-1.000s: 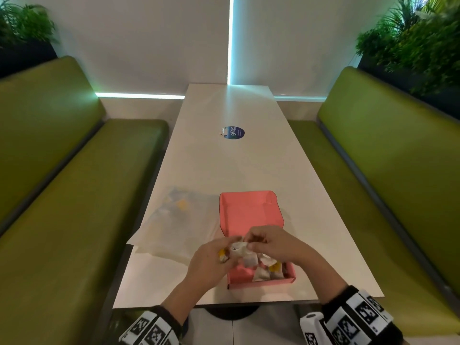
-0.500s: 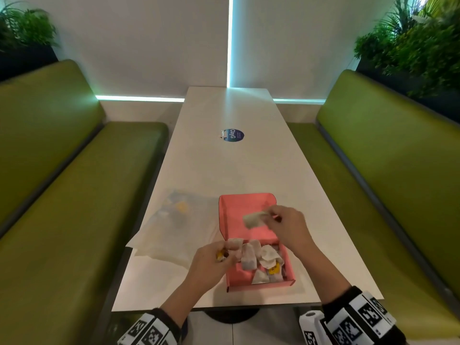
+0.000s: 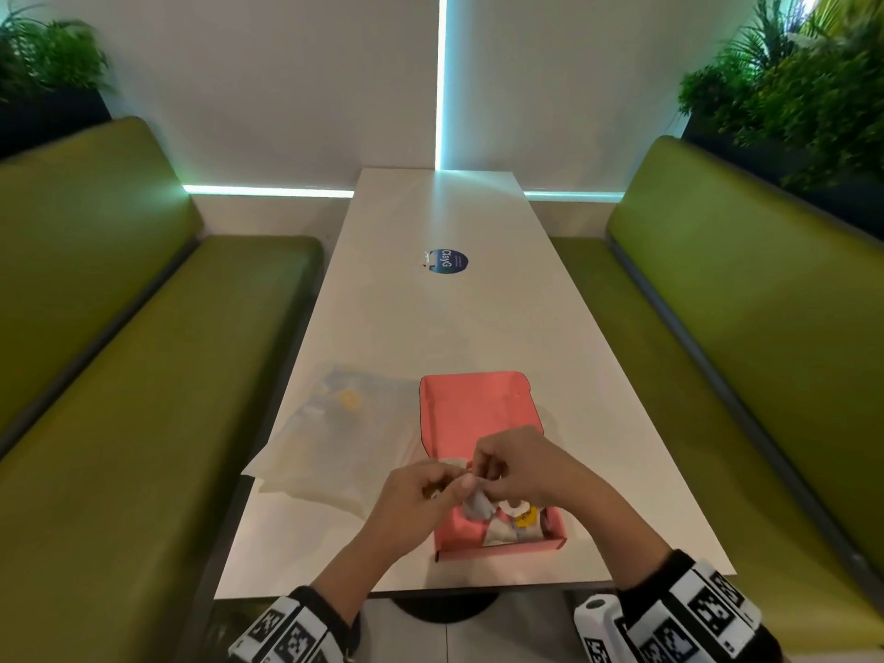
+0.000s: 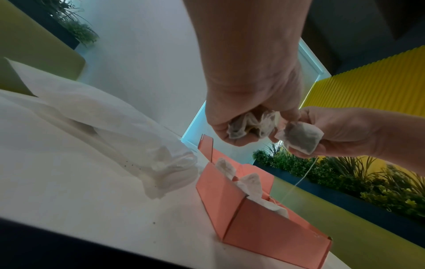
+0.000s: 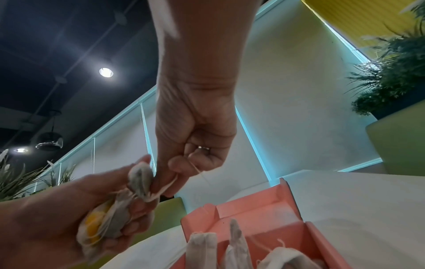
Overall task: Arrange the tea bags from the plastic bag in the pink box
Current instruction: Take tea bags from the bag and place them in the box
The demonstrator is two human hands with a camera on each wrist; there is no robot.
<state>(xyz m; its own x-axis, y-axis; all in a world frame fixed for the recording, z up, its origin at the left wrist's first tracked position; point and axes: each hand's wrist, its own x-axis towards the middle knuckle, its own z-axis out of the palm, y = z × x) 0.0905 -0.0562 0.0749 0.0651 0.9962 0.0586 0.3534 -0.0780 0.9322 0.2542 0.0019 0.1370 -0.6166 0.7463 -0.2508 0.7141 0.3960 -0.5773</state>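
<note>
The left hand (image 4: 248,102) holds a bunch of tea bags (image 4: 253,125) over the pink box (image 3: 478,413). The right hand (image 4: 349,131) pinches one tea bag (image 4: 301,138). Only the right wrist view shows yellow tags (image 5: 94,223).

The pink box (image 3: 471,409) looks like matt card with creased folds. The tea bags (image 4: 301,139) are thin, fibrous, crinkled paper with fine thread strings. The plastic bag (image 3: 335,447) is translucent, cloudy, wrinkled film. The worktop (image 3: 430,327) is smooth, pale, faintly sheened. The benches (image 3: 119,375) look like smooth green vinyl.
</note>
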